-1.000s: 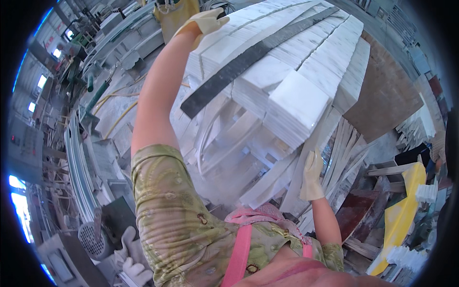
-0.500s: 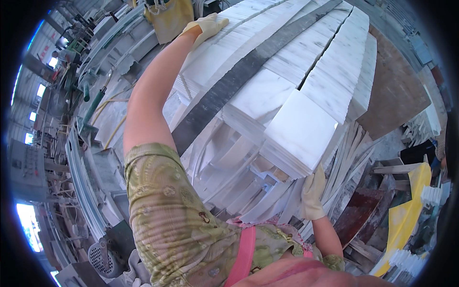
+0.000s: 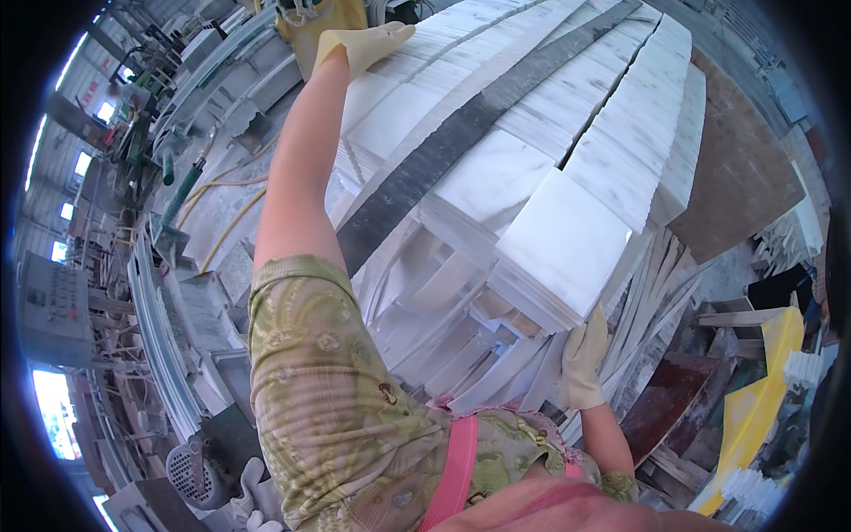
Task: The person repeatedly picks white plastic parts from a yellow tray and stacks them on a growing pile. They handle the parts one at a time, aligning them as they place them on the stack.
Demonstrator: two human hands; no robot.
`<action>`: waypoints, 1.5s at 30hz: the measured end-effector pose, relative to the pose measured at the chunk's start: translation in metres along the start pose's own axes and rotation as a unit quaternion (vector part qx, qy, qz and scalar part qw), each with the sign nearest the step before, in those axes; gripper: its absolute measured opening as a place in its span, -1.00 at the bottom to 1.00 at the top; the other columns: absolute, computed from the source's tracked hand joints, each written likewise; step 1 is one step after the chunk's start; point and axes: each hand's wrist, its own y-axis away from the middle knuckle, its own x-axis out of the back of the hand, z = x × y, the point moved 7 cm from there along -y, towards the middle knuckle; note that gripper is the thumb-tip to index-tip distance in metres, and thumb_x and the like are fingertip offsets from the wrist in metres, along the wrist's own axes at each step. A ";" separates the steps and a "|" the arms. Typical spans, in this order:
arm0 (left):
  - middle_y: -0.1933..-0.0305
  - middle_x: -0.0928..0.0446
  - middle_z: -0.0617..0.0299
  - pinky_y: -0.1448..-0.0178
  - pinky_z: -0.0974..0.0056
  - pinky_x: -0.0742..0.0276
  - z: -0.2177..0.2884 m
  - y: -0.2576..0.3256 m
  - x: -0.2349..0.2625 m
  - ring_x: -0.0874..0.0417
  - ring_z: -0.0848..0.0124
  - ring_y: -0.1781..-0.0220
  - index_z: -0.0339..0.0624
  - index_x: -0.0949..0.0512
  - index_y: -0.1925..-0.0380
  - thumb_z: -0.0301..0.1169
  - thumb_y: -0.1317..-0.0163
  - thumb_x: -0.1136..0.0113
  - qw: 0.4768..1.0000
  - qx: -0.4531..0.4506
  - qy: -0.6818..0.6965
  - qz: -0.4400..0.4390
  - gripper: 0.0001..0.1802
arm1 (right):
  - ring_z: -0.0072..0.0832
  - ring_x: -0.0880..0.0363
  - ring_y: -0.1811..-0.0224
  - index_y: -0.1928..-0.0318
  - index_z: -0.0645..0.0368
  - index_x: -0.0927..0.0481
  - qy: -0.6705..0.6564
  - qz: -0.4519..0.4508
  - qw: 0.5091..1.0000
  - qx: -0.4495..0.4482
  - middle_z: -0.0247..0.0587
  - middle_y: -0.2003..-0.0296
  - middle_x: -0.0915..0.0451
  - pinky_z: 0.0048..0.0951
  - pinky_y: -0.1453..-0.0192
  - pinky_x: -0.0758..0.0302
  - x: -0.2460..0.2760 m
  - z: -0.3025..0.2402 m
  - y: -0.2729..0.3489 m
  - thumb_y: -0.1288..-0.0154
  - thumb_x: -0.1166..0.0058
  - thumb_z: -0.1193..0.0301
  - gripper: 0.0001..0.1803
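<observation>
My left hand (image 3: 368, 46), in a pale cream glove, reaches out to the far left edge of a stack of white marble tiles (image 3: 563, 235). Its fingers are stretched out over the top of the tiles. Low at the stack's near right corner is my right hand (image 3: 584, 362), gloved alike, with the fingers pointing up against the tile edges; it looks open, though some fingers are partly hidden. A long dark grey stone strip (image 3: 443, 142) lies slantwise across the tiles, with a narrow white strip beside it.
Thin stone offcuts (image 3: 496, 372) lie below the stack's near side. A brown board (image 3: 736, 168) leans to the right, with a yellow sheet (image 3: 762, 381) nearer. A yellow hose (image 3: 235, 222) and a perforated machine cover (image 3: 197, 477) are on the left.
My left hand has shifted slightly left and up along the tile edge, its fingers stretching straighter. My right hand stays at the near corner. The whole view has moved a little.
</observation>
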 end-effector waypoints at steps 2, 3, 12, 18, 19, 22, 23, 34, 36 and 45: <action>-0.36 -0.55 0.33 -0.35 0.29 -0.41 -0.014 -0.005 0.002 -0.61 0.33 -0.27 0.17 -0.41 -0.40 0.00 -0.58 0.31 0.997 0.035 0.066 0.009 -0.47 | 0.17 -0.37 -0.44 -0.42 0.40 -0.36 0.014 -0.012 1.000 -0.010 0.28 -0.35 -0.44 -0.03 -0.54 -0.21 0.000 0.000 -0.001 -0.62 0.25 0.23 -0.42; -0.44 -0.49 0.29 -0.39 0.30 -0.40 -0.022 -0.012 -0.002 -0.58 0.32 -0.34 0.09 -0.37 -0.45 -0.03 -0.57 0.26 0.983 0.068 0.170 -0.007 -0.44 | 0.16 -0.37 -0.44 -0.42 0.40 -0.36 0.003 -0.020 1.000 -0.016 0.27 -0.35 -0.44 -0.03 -0.54 -0.21 0.000 -0.001 -0.002 -0.62 0.26 0.23 -0.42; -0.31 -0.57 -0.01 -0.41 0.21 -0.43 0.002 -0.078 -0.039 -0.55 0.09 -0.40 -0.08 -0.57 -0.27 -0.12 -0.57 0.15 0.976 0.122 0.178 -0.023 -0.51 | 0.18 -0.34 -0.45 -0.45 0.40 -0.33 0.011 -0.009 1.000 0.004 0.30 -0.37 -0.41 -0.02 -0.56 -0.20 0.004 -0.009 -0.002 -0.61 0.23 0.26 -0.42; -0.39 -0.53 0.06 -0.50 0.24 -0.30 0.009 -0.053 -0.025 -0.53 0.18 -0.42 -0.15 -0.49 -0.36 0.22 -0.46 0.13 0.979 0.032 0.202 -0.002 -0.24 | 0.20 -0.36 -0.44 -0.42 0.42 -0.35 0.026 -0.014 1.000 0.011 0.30 -0.35 -0.43 0.00 -0.55 -0.22 0.001 -0.002 0.001 -0.61 0.22 0.26 -0.43; -0.39 -0.53 0.06 -0.51 0.24 -0.29 0.005 -0.052 -0.026 -0.53 0.18 -0.42 -0.17 -0.48 -0.36 0.21 -0.48 0.14 0.972 0.057 0.227 -0.012 -0.24 | 0.21 -0.37 -0.43 -0.41 0.43 -0.36 0.027 -0.012 0.999 0.023 0.30 -0.34 -0.44 0.00 -0.54 -0.22 0.002 -0.003 0.000 -0.61 0.22 0.26 -0.43; -0.37 -0.55 0.03 -0.50 0.21 -0.31 0.004 -0.063 -0.034 -0.54 0.17 -0.42 -0.20 -0.48 -0.34 0.21 -0.49 0.17 0.969 0.064 0.239 -0.013 -0.24 | 0.23 -0.38 -0.41 -0.40 0.44 -0.38 0.024 -0.015 0.999 0.026 0.31 -0.31 -0.46 0.02 -0.54 -0.23 0.001 -0.004 -0.002 -0.61 0.22 0.26 -0.44; -0.36 -0.55 0.02 -0.49 0.20 -0.32 0.003 -0.068 -0.037 -0.54 0.16 -0.42 -0.20 -0.49 -0.33 0.21 -0.50 0.18 0.971 0.062 0.231 -0.006 -0.24 | 0.24 -0.38 -0.41 -0.39 0.44 -0.38 0.032 -0.018 0.999 0.026 0.31 -0.31 -0.47 0.02 -0.53 -0.23 0.001 -0.005 -0.003 -0.61 0.22 0.27 -0.44; -0.12 -0.67 -0.07 -0.32 0.11 -0.44 0.061 -0.049 0.016 -0.66 0.11 -0.18 -0.30 -0.61 -0.10 -0.10 -0.47 -0.07 0.930 -0.092 -0.161 0.319 -0.51 | 0.21 -0.39 -0.40 -0.37 0.42 -0.40 0.075 0.010 0.997 0.014 0.33 -0.32 -0.45 -0.01 -0.51 -0.26 0.002 -0.007 0.001 -0.58 0.17 0.29 -0.46; -0.15 -0.65 -0.13 -0.42 0.11 -0.40 0.081 -0.051 0.037 -0.62 0.10 -0.28 -0.30 -0.60 -0.16 -0.20 -0.40 -0.08 0.962 -0.121 0.007 0.245 -0.52 | 0.22 -0.41 -0.37 -0.34 0.42 -0.43 0.080 0.039 0.996 0.028 0.33 -0.27 -0.48 0.00 -0.48 -0.29 0.005 -0.011 -0.001 -0.57 0.16 0.28 -0.48; -0.62 -0.13 -0.26 -0.69 -0.04 -0.03 0.277 0.059 0.052 -0.12 -0.16 -0.65 -0.36 -0.17 -0.53 0.04 -0.58 0.11 0.892 -0.419 0.171 0.008 -0.22 | 0.26 -0.44 -0.25 -0.24 0.41 -0.48 0.000 -0.010 1.000 0.027 0.32 -0.17 -0.52 -0.02 -0.38 -0.35 0.012 -0.026 -0.015 -0.58 0.23 0.22 -0.49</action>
